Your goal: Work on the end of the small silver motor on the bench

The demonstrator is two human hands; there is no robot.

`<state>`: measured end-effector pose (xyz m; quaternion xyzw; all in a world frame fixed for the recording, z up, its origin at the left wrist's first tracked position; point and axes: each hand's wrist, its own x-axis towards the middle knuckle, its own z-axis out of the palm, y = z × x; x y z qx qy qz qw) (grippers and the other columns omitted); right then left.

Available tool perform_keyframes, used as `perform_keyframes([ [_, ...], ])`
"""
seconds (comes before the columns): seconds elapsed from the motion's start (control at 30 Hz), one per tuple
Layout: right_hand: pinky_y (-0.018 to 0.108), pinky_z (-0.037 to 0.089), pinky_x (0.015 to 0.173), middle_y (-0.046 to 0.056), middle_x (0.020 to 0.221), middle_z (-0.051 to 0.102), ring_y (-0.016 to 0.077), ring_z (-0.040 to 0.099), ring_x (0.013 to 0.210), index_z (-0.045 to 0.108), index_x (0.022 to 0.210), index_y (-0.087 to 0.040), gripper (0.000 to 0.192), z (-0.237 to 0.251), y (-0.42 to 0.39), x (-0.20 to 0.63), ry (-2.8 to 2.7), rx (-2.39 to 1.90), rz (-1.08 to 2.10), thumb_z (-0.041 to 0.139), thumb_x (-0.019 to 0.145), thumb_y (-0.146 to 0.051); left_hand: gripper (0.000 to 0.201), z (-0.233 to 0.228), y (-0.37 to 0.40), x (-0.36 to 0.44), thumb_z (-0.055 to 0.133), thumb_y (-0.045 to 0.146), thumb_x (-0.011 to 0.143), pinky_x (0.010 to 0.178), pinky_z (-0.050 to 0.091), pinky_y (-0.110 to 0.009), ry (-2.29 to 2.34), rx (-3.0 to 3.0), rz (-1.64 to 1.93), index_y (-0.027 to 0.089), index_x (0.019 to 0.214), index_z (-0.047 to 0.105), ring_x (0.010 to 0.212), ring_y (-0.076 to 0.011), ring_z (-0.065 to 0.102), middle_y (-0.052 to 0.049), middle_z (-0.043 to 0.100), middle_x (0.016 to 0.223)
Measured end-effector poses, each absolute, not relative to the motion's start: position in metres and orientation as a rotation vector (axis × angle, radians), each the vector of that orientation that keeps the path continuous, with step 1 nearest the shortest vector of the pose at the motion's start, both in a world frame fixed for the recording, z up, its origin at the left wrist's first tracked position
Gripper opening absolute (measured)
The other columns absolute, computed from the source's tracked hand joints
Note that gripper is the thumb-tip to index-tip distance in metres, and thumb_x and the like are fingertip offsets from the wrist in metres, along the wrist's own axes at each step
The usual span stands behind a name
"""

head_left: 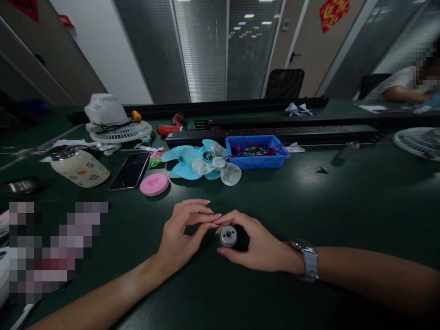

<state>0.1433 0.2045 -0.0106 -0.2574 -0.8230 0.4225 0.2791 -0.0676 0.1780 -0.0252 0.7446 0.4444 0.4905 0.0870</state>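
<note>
My right hand [257, 243] wraps around a small round metal motor [228, 235], silver end face toward me, held just above the dark green table [343, 201]. My left hand [184, 231] sits beside it with fingertips pinched together at the motor's upper left edge; whether it grips a small part there is too small to tell. A watch is on my right wrist.
Behind the hands lie blue and white fan blades [202, 162], a pink round cap [154, 184], a phone [130, 170], a cream bottle [79, 167] on its side, a blue bin [256, 151] of wired parts, and white fan grilles [117, 126]. A person sits far right.
</note>
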Motion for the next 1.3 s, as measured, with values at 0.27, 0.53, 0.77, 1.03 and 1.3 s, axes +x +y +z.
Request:
perform_keyframes([
  [0.27,0.036,0.047,0.09,0.004,0.109,0.066,0.0194,0.062,0.101,0.058,0.112,-0.022,0.038,-0.0094,0.2042,0.1434,-2.243,-0.726,1.106,0.073,0.077,-0.025,0.017,-0.0259,0.1784,-0.067,0.067,0.009,0.082,0.081,0.054,-0.035,1.323,2.266,1.46,0.022,0.094,0.067,0.093,-0.02,0.065,-0.003,0.067,0.089],
  [0.53,0.035,0.046,0.091,0.003,0.109,0.066,0.0183,0.062,0.102,0.058,0.112,-0.022,0.038,-0.0092,0.2046,0.1428,-2.234,-0.736,1.126,0.073,0.077,-0.024,0.02,-0.0232,0.1779,-0.0665,0.067,0.006,0.082,0.078,0.053,-0.034,1.298,2.34,1.482,0.021,0.096,0.066,0.09,-0.0186,0.062,-0.003,0.066,0.088],
  [0.77,0.033,0.045,0.092,0.001,0.112,0.065,0.0172,0.061,0.105,0.057,0.114,-0.023,0.041,-0.0095,0.2048,0.1434,-2.23,-0.723,1.145,0.074,0.076,-0.023,0.025,-0.0245,0.1775,-0.066,0.069,0.002,0.079,0.075,0.053,-0.031,1.277,2.382,1.56,0.018,0.096,0.064,0.088,-0.0173,0.061,-0.002,0.064,0.088],
  [1.03,0.034,0.046,0.091,0.001,0.111,0.065,0.0175,0.061,0.103,0.056,0.111,-0.023,0.039,-0.0104,0.2046,0.1434,-2.224,-0.732,1.139,0.074,0.076,-0.024,0.029,-0.0266,0.1772,-0.0662,0.067,-0.001,0.08,0.076,0.054,-0.032,1.262,2.363,1.553,0.02,0.099,0.06,0.09,-0.0174,0.061,-0.002,0.063,0.09],
  [1.3,0.035,0.048,0.088,0.003,0.109,0.065,0.0187,0.062,0.1,0.054,0.117,-0.021,0.047,-0.0098,0.2057,0.1425,-2.232,-0.788,1.147,0.075,0.075,-0.025,0.028,-0.0276,0.179,-0.0678,0.063,0.0,0.082,0.079,0.052,-0.033,1.325,2.379,1.452,0.02,0.101,0.059,0.093,-0.0184,0.06,-0.003,0.065,0.092],
])
